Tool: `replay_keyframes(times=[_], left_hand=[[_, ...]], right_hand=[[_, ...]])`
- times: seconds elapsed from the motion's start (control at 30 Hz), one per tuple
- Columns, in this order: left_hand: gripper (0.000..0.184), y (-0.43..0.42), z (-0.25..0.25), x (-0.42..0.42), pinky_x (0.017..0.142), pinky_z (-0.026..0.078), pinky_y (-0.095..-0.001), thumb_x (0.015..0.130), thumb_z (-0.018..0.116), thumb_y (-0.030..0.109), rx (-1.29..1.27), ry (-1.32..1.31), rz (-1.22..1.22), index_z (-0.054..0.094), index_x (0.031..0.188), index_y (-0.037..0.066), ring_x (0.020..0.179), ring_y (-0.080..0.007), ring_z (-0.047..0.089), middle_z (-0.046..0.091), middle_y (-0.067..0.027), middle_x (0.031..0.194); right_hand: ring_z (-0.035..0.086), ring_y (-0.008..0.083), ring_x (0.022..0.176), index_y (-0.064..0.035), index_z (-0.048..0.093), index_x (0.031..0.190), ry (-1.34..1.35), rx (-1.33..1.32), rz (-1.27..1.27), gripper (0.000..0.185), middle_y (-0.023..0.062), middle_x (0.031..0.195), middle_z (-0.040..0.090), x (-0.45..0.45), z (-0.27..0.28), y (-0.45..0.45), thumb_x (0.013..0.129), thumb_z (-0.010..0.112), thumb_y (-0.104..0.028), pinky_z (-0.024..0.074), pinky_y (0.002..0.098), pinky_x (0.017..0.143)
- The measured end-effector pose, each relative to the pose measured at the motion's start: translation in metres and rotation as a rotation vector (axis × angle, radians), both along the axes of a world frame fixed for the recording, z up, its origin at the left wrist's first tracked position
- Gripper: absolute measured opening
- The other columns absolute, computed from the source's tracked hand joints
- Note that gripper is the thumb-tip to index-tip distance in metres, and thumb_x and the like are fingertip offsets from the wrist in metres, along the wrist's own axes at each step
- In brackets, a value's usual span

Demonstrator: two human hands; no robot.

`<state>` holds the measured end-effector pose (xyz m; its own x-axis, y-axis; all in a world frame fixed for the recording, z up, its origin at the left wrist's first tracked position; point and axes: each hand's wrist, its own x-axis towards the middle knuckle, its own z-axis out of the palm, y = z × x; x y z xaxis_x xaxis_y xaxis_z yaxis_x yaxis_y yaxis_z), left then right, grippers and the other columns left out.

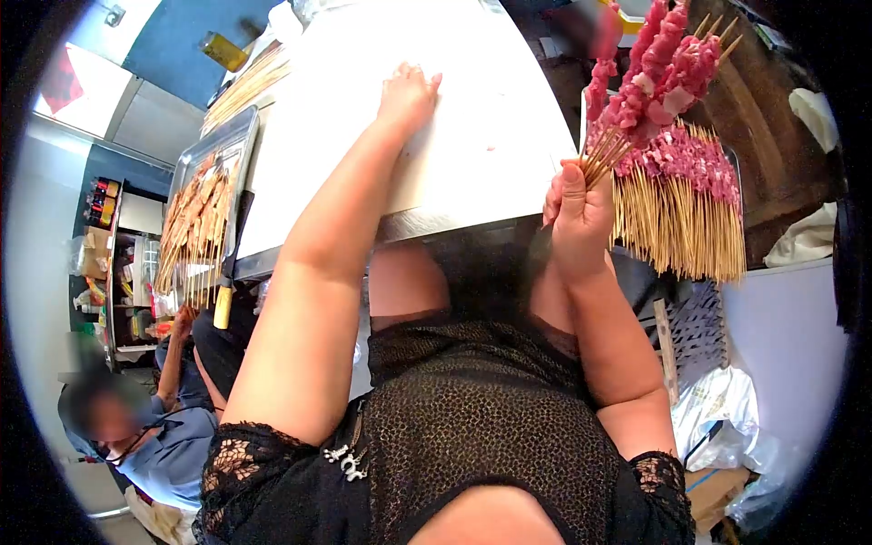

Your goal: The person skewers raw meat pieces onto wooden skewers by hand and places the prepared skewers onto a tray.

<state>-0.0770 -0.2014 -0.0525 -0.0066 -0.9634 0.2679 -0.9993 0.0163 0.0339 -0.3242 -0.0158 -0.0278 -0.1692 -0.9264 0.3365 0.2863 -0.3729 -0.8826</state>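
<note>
My right hand [579, 207] is closed around a bundle of meat skewers [656, 77]. The raw pink meat points up and away from me, and the bare sticks are in my fist. Behind and just right of this hand lies a tray packed with more raw meat skewers [681, 195], their sticks toward me. My left hand [409, 95] rests on the white tabletop [490, 91], with its fingers a little bent and apart and nothing visible in them.
At the table's left edge is a clear tray [250, 136] of paler skewers [195, 213]. Beside it is a knife with a yellow handle [222, 307]. Bare sticks [250, 86] lie farther back. Another person [173, 454] sits at the lower left, near shelves [136, 272].
</note>
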Motion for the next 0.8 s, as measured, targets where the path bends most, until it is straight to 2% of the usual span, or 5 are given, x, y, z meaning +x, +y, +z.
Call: replay_keyframes(times=[0.13,0.4,0.47,0.63,0.8], left_hand=[[0.044,0.046,0.026,-0.052,0.104,0.028,-0.0398,0.091,0.044,0.032,0.027,0.415,-0.417,0.048,0.124,0.003,0.123,-0.0302,0.041,0.046,-0.0176,0.129],[0.031,0.054,0.024,-0.085,0.101,0.034,-0.0409,0.089,0.048,0.023,-0.010,0.231,-0.750,0.054,0.115,0.007,0.119,-0.0280,0.046,0.051,-0.0122,0.125],[0.011,0.045,0.035,-0.074,0.093,0.040,-0.0447,0.081,0.050,0.014,-0.016,-0.203,-0.629,0.053,0.087,0.005,0.103,-0.0268,0.055,0.058,-0.0072,0.097],[0.018,0.020,0.020,-0.004,0.091,0.041,-0.0437,0.084,0.049,0.016,-0.101,-0.260,-0.457,0.056,0.097,0.006,0.104,-0.0281,0.053,0.058,-0.0094,0.100],[0.029,0.030,0.012,-0.006,0.093,0.041,-0.0344,0.091,0.045,0.022,-0.105,0.047,-0.021,0.061,0.110,0.008,0.108,-0.0282,0.053,0.059,-0.0119,0.109]], right_hand=[[0.038,0.0054,0.044,-0.0028,0.047,0.090,-0.037,0.003,0.005,0.020,-0.0014,0.057,0.041,0.007,-0.001,-0.001,0.095,0.046,-0.022,0.0333,0.0191,0.038],[0.038,0.0047,0.044,-0.0026,0.047,0.092,-0.007,0.008,0.010,0.020,-0.0014,0.059,0.043,0.017,-0.003,0.005,0.094,0.047,-0.023,0.0338,0.0182,0.038],[0.038,0.0046,0.044,-0.0027,0.047,0.092,0.008,-0.002,-0.002,0.021,-0.0015,0.060,0.043,0.016,-0.003,0.009,0.094,0.047,-0.023,0.0338,0.0181,0.038],[0.038,0.0034,0.044,-0.0036,0.047,0.089,0.027,-0.025,-0.018,0.021,-0.0030,0.059,0.042,0.011,-0.004,0.010,0.094,0.047,-0.023,0.0323,0.0176,0.038],[0.037,0.0033,0.044,-0.0038,0.048,0.087,-0.002,0.022,-0.013,0.021,-0.0037,0.057,0.041,0.005,0.001,0.008,0.094,0.048,-0.023,0.0317,0.0178,0.038]])
